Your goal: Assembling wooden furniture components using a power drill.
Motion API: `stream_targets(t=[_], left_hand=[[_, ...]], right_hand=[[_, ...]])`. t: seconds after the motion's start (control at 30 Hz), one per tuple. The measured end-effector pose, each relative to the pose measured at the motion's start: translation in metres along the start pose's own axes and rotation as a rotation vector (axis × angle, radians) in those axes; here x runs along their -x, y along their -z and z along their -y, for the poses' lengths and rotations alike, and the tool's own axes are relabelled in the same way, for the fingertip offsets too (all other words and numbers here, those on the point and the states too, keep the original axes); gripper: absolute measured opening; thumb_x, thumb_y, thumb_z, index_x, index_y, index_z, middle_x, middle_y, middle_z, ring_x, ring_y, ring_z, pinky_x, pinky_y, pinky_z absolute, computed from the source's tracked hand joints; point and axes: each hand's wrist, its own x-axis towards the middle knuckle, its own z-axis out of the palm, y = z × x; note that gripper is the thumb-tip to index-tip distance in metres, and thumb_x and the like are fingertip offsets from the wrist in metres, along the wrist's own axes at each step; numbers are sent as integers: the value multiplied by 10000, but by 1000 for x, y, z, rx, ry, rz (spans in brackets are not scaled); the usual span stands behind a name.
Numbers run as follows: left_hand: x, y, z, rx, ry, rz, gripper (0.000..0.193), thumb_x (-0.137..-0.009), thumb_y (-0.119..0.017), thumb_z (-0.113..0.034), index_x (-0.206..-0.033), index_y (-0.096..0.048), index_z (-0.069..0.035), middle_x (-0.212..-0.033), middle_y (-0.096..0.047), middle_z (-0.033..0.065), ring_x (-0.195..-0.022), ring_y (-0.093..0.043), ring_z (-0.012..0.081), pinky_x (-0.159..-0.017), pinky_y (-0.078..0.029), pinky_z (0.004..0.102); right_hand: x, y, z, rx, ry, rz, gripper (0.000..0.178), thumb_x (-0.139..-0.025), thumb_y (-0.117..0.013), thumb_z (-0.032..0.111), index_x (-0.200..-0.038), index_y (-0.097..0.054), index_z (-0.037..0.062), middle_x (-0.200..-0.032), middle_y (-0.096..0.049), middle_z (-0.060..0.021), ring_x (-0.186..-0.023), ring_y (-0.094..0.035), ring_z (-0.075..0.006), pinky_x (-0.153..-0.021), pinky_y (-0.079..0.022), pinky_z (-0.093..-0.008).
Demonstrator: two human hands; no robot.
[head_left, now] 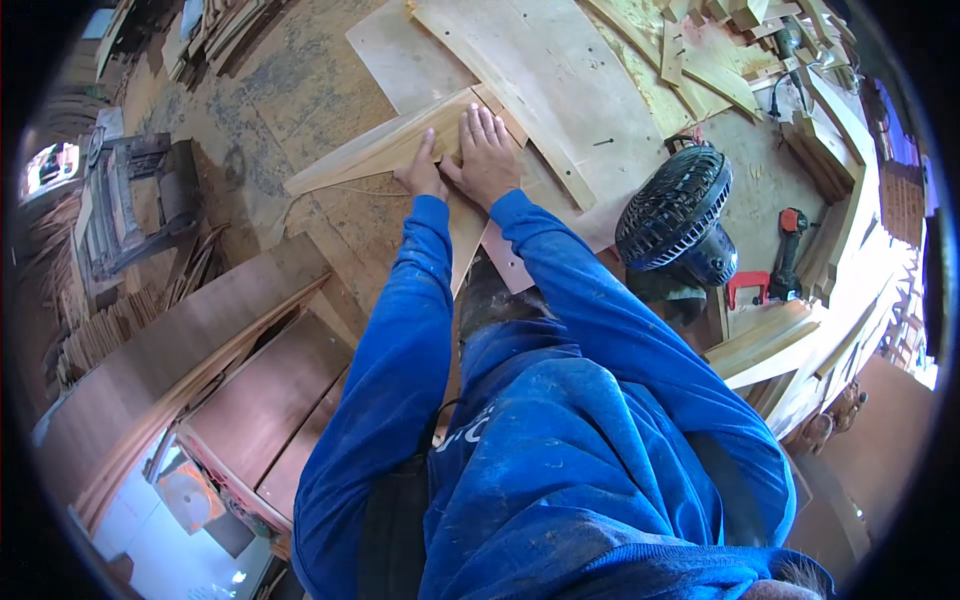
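A light wooden board lies slantwise in front of me, its narrow end pointing left. At its near edge is my left hand, closed on the edge, with one finger stretched forward over the top. My right hand presses flat on the board's right part, fingers stretched out and thumb toward the left hand. A short wood strip meets the board's right end, just past my right fingertips. Beneath are pale plywood sheets, with a long wood strip across them.
A black fan stands right of my forearm. Beyond it are a cordless power tool, a red clamp-like piece and stacked lumber. Wood offcuts lie at the far right. A dusty machine and panels stand left.
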Motion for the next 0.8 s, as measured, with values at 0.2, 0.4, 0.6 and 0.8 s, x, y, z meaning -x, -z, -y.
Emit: stream_targets(t=[0.2, 0.4, 0.6, 0.8], left_hand=[[-26, 9, 13, 59, 17, 91, 552, -800, -860, -6, -1266, -597, 128, -1264, -665, 195, -1077, -671, 283, -937, -567, 404], [-21, 3, 0, 26, -19, 74, 543, -808, -857, -15, -1254, -593, 147, -1268, -660, 204, -1076, -673, 283, -933, -568, 403], [-21, -2, -5, 31, -9, 81, 489, -819, -839, 4, -1241, -623, 124, -1255, -674, 189, -1060, -682, 279, -926, -573, 397], [-54, 14, 7, 111, 30, 129, 474, -824, -827, 20, -1245, -630, 113, -1253, -679, 178, -1062, -685, 269, -921, -579, 395]], right_hand=[[-6, -4, 3, -9, 3, -9, 803, -882, -637, 481, -1446, -520, -78, -1556, -468, -250, -1474, -420, -357, -1239, -299, -478], [-12, -6, 6, -19, 7, -37, 800, -859, -632, 476, -1421, -547, -87, -1529, -498, -253, -1461, -436, -355, -1238, -301, -470], [-16, -10, 4, 6, 1, -27, 821, -857, -631, 500, -1430, -544, -81, -1541, -491, -244, -1472, -424, -352, -1243, -292, -471], [-21, -10, 14, -12, 18, -10, 835, -875, -620, 522, -1444, -528, -82, -1554, -476, -241, -1492, -399, -351, -1253, -275, -468]])
